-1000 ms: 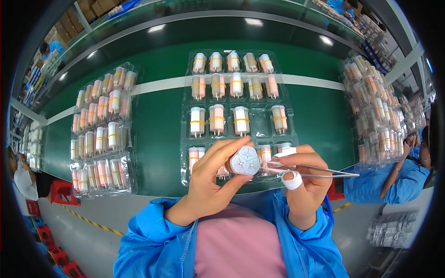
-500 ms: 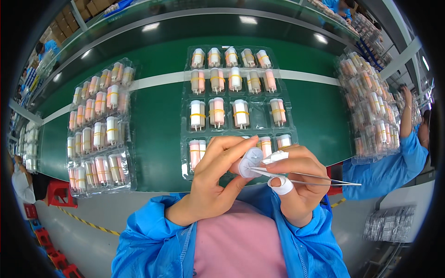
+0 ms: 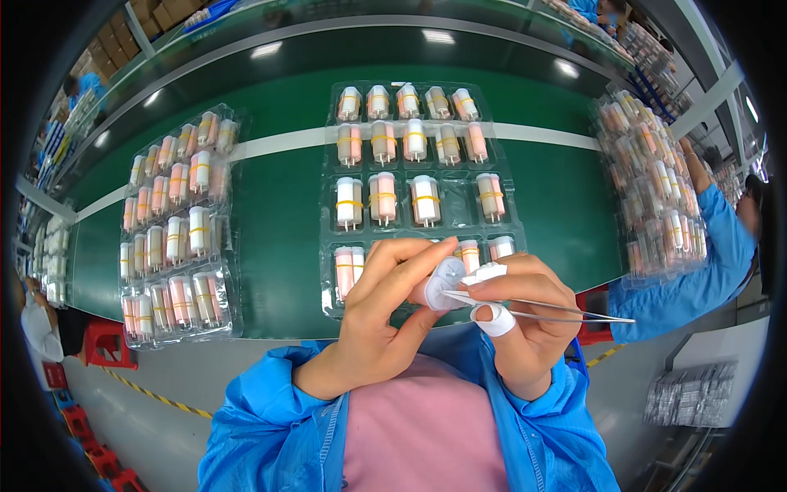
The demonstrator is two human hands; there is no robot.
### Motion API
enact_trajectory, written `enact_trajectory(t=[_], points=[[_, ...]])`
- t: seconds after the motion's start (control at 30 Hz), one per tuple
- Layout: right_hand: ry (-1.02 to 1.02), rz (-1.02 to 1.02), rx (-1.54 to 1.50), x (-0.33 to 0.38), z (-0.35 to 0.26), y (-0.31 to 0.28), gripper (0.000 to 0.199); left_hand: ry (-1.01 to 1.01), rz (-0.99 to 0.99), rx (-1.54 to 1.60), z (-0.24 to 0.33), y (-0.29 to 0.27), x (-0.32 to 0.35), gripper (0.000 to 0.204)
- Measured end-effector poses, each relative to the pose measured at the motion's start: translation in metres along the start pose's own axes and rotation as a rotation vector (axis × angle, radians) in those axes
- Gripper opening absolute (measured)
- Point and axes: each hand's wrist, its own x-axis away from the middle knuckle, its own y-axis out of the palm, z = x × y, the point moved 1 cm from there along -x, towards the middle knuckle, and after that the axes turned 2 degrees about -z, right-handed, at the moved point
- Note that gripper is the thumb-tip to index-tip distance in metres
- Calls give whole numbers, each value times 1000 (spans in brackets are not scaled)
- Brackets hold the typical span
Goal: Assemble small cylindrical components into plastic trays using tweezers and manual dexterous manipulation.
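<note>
The left hand grips a tube snugly; the right hand pinches tweezers at its end. The tube looks unfinished; a tray holds more.

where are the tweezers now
In the head view, right of centre: the tweezers are in the right hand, tips at the pale-ended cylinder in the left hand.
</note>
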Motion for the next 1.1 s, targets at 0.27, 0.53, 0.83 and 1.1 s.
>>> enact_trajectory(t=[0.27, 0.53, 0.83, 1.1], points=[[28, 56, -76, 5, 3, 2, 16, -21, 13, 7, -1, 2, 2, 60], [26, 75, -83, 8, 3, 3, 16, -27, 6, -8, 0, 3, 4, 60], [32, 79, -90, 9, 2, 3, 17, -21, 8, -9, 2, 3, 5, 60], [20, 72, -85, 11, 2, 3, 17, -13, 1, -28, 2, 3, 5, 59]])
